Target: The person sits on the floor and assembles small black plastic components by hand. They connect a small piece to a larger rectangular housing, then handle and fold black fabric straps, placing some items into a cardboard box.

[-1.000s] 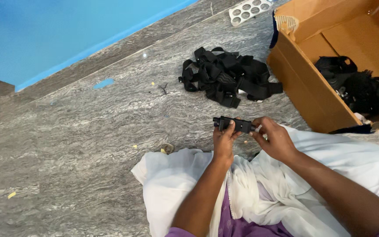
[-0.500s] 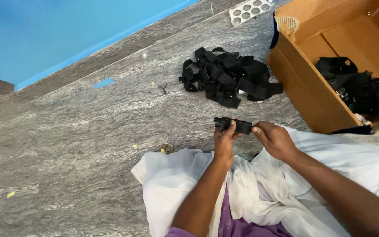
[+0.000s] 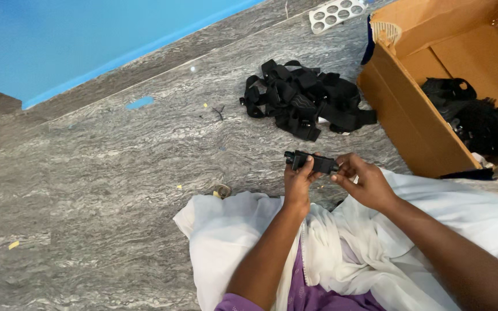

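Head view, person seated on grey marbled floor (image 3: 105,173), white cloth (image 3: 231,236) over the lap.

Left hand (image 3: 298,183): fingers closed around the left end of a small black clip (image 3: 311,162), thumb side up. The clip sticks out above and to the right of this hand, held level.

Right hand (image 3: 364,181): fingertips pinched together on the clip's right end. The clip thus spans the gap between the two hands, clamped at both ends, its middle bare (fine detail of the part too small to tell).

Clip is held in the air just above the floor, in front of the cloth's edge, not touching either as far as can be seen.

Surroundings:
- pile of black straps (image 3: 306,98) on the floor, beyond the hands, well apart from them.
- cardboard box (image 3: 410,124) to the right of the pile, open, more black straps lying inside it.
- white perforated tray (image 3: 336,11) at the top edge, near the box.
- blue wall (image 3: 87,40) along the top left.
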